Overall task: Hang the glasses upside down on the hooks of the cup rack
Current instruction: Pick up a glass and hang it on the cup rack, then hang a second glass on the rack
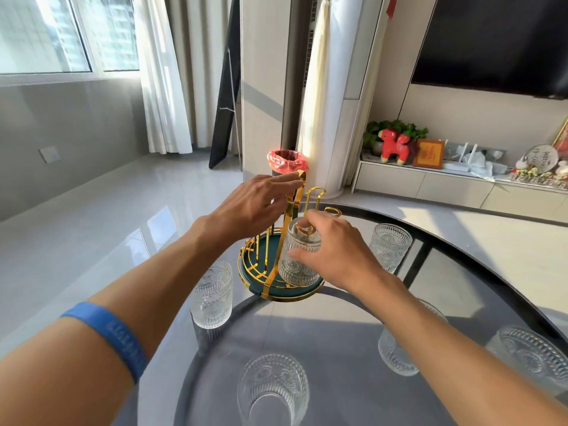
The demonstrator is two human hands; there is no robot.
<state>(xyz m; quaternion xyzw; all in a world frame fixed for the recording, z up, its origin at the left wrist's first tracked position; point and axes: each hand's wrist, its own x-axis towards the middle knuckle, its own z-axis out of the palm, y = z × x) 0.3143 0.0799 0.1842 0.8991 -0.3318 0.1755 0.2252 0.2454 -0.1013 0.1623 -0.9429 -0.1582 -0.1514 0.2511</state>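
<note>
On the round glass table (pixel 307 333) stands the cup rack (pixel 276 272), a gold wire frame rising from a dark green base, set toward the far side of the tabletop. The person's left hand (pixel 246 207) reaches in from the near left and grips the top loop of the rack's tall handle, fingers (pixel 282 179) curled around the gold bar — closed on the rack, steadying it. The right hand (pixel 335 253) comes in from the near right and is wrapped around an inverted glass (pixel 295 259), thumb on its near side and fingers over its upturned base; the glass is mouth-down over one of the gold hooks, its rim close above the green base. Whether it already hangs free on the hook, I cannot tell.

Five more ribbed glasses stand upright on the table around the rack: one at the near left of it (pixel 212 299), one to the far right (pixel 388 245), one at the near edge (pixel 273 392), one half hidden behind the right forearm (pixel 396 355), and one at the near right edge (pixel 528 358). A blue wristband (pixel 107 336) circles the left forearm — well back from the wrist.
</note>
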